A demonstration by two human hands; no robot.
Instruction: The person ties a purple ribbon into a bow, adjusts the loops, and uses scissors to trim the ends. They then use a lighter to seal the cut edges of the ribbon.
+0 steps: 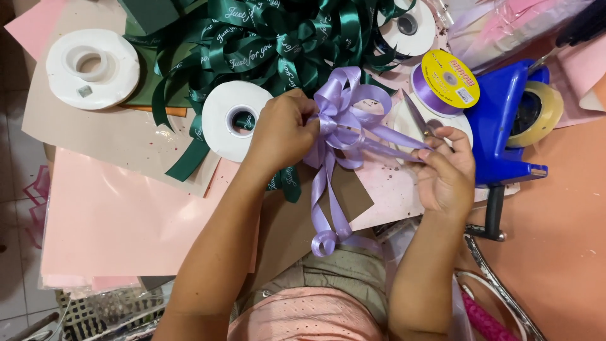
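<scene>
Pink fabric across the person's lap (303, 316) is lying nearest the camera, just below the lilac bow (341, 123), which is sitting over brown paper (297, 227) on the cluttered surface (555, 252). Left of the bow's knot, the left hand (284, 132) is pinching the loops, its grip clamped on the gathered middle. Right of the bow, the right hand (445, 170) is holding scissors (418, 120), fingers closed on the handles, with the blades lying against a ribbon tail stretched out from the bow. A slip looks possible: the blades are pointing back toward the loops, so a careless snip could be nicking a loop or cutting the tail too short, and if the pinch loosens the bow could be springing open. Above the bow, a tangle of green printed ribbon (265, 44) could be snagging the tails. As for holders, a yellow-capped spool (442, 82) up and right of the bow is carrying purple ribbon, a white spool (233, 120) left of it is carrying green ribbon, and a blue dispenser (499, 126) further right is holding a tape roll (536, 113).
</scene>
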